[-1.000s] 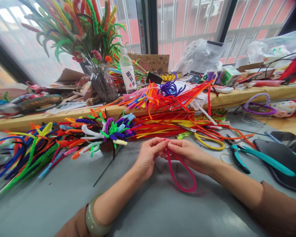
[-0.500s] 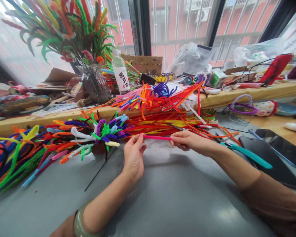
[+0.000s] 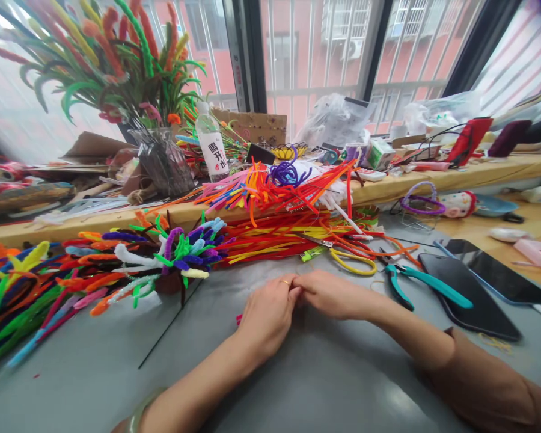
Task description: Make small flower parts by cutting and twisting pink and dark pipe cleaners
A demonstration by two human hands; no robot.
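My left hand is closed, its fingertips meeting those of my right hand above the grey tabletop. A short end of a pink pipe cleaner sticks out on the left side of my left hand; the rest is hidden by the fingers. My right hand is closed as well, pinching at the same spot. Beyond the hands lie yellow-handled scissors. To the right are teal-handled pliers, jaws pointing away from me.
A bunch of multicoloured pipe cleaners lies to the left, with a thin black rod beside it. Red and yellow pipe cleaners run along a wooden ledge. Two phones sit at right. A bottle stands on the ledge.
My hands have come together and nearer to me; before, they held the pink pipe cleaner stretched between them. The view has shifted slightly, and the scissors' yellow handle now shows.
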